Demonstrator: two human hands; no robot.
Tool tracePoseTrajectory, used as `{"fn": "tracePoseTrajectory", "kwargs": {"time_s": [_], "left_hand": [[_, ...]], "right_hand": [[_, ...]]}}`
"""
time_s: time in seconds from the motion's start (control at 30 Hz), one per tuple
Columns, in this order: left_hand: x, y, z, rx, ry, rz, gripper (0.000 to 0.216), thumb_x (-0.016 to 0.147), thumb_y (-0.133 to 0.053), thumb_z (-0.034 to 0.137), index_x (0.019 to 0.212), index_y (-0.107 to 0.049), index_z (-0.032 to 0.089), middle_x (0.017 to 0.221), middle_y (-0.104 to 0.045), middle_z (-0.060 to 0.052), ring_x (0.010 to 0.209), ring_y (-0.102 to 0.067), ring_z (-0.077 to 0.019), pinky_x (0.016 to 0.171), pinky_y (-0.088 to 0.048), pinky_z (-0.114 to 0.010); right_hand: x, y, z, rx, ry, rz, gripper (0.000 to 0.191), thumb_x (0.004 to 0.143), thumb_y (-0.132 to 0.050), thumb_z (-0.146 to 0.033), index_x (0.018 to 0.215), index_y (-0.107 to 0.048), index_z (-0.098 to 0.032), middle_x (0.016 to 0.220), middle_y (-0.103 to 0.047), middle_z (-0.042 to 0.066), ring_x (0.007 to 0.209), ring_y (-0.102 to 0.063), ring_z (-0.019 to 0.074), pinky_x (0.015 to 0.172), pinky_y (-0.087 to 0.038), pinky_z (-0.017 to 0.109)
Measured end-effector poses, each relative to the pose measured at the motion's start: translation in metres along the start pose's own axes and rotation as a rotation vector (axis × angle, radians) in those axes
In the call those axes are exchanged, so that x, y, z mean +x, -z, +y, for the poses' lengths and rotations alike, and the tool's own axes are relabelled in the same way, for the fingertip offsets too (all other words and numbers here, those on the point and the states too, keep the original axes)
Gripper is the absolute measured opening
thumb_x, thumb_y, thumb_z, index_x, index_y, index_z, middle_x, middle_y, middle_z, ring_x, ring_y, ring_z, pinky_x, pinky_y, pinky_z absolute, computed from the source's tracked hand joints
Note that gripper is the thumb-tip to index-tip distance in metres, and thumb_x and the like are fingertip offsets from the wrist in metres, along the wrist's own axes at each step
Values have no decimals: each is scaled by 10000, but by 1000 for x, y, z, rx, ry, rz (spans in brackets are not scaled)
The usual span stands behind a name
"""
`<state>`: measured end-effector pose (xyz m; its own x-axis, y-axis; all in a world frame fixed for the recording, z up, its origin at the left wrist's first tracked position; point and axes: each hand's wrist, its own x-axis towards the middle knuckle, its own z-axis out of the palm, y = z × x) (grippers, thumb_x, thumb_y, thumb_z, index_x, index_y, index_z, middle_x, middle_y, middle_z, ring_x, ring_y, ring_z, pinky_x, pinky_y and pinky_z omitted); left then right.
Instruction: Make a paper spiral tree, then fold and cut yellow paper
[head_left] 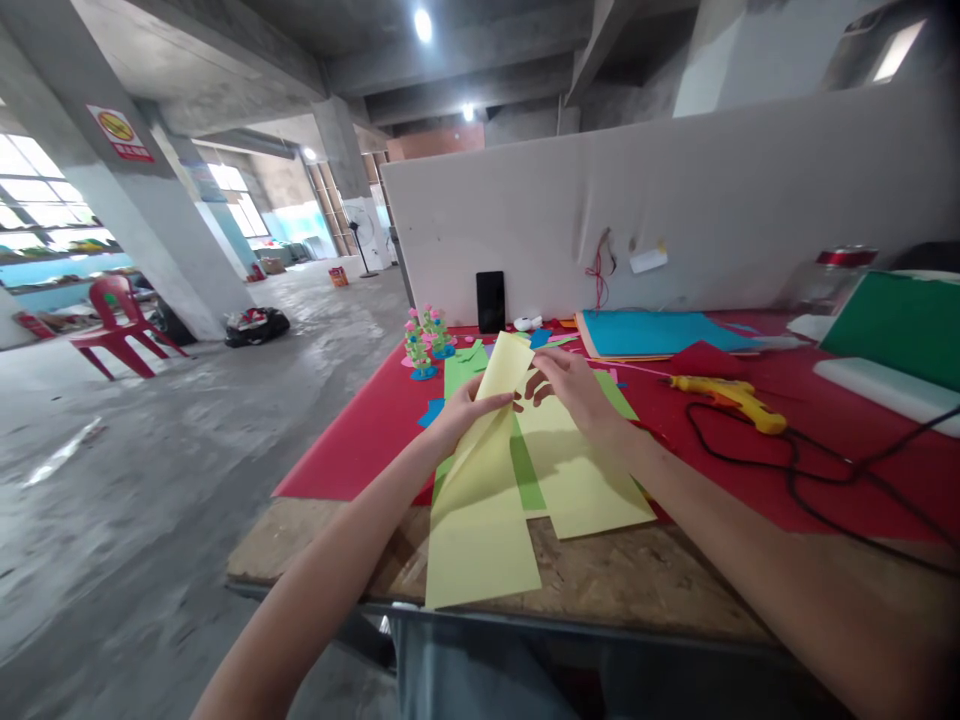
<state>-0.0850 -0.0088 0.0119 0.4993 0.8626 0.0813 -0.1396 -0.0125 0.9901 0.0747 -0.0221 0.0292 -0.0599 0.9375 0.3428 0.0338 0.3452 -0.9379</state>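
A long pale yellow paper sheet [480, 500] hangs from my hands over the table's front edge, its top end curled up. My left hand [469, 410] pinches the sheet's upper part from the left. My right hand [574, 385] grips the same upper end from the right, fingers closed on it. A second yellow sheet [581, 470] lies flat under my right wrist. Green paper strips [461, 372] lie beneath and behind the yellow sheets.
A red cover [360, 440] lies on the wooden table [600, 580]. A yellow glue gun [731, 397] with a black cord [817, 480] lies to the right. Blue paper [660, 332], a green board [900, 325], a black phone [490, 300], paper flowers [424, 340] and a white partition [675, 200] stand behind.
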Motion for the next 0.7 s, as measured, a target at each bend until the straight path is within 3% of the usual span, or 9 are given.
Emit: {"fn": "tracePoseTrajectory", "kwargs": {"time_s": [0.13,0.23,0.33,0.43,0.6,0.7], "left_hand": [[-4,-7,3,85,19,61,371,635,-690,341,928,-544,168,673,-647,-15,554,-591,-157,526,-485,-266],[-6,-11,8,92,20,43,362,635,-688,351,912,-538,173,701,-642,-19,579,-597,-163,530,-485,-266],[-9,-16,18,25,48,-48,355,673,-650,365,941,-527,167,822,-637,-42,657,-618,-180,582,-495,-284],[-13,-20,33,-29,54,-141,352,727,-585,366,1006,-505,166,896,-624,-58,680,-627,-188,590,-497,-289],[-13,-19,53,13,130,-309,369,761,-532,337,1083,-461,169,832,-625,-56,509,-591,-137,495,-475,-258],[-3,-13,49,71,253,-420,400,751,-564,334,1091,-462,150,784,-645,-83,583,-616,-172,555,-492,-285]], "right_hand": [[-3,1,-5,-47,41,-21,280,747,-525,-417,794,-527,-141,672,-533,25,526,-552,108,409,-427,191],[-3,1,-11,-120,55,45,332,666,-619,-440,768,-525,-138,580,-516,4,468,-521,100,387,-402,192],[-1,3,-19,-115,52,72,333,649,-635,-447,662,-521,-134,528,-506,4,441,-496,90,380,-393,192],[2,9,-28,10,11,75,310,643,-651,-423,676,-556,-130,559,-525,11,438,-481,71,372,-375,178],[3,28,-34,144,-73,134,278,647,-665,-374,674,-550,-122,530,-497,-7,401,-433,44,360,-340,166],[-1,38,-26,128,-95,97,294,648,-665,-388,674,-552,-118,536,-505,-3,404,-433,42,361,-337,165]]}}
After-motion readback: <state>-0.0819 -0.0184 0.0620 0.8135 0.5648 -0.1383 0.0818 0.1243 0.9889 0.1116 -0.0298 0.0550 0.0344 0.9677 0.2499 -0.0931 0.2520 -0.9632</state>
